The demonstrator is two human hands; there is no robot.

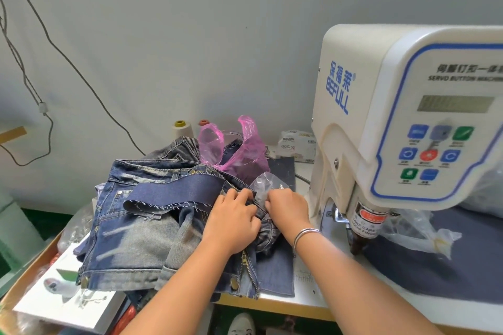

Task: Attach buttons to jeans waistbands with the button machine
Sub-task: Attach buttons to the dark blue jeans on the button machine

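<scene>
Hands (261, 212) perhaps gripping jeans (141, 228).

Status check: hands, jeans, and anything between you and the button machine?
Both hands gripping the jeans waistband on the pile. Jeans left of the button machine, not yet under its head. Clear plastic bag right behind the fingers.

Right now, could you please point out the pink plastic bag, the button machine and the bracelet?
pink plastic bag (239, 152): head view, its crumpled body.
button machine (362, 84): head view, its cream side housing.
bracelet (304, 234): head view, band on the right wrist.
</scene>
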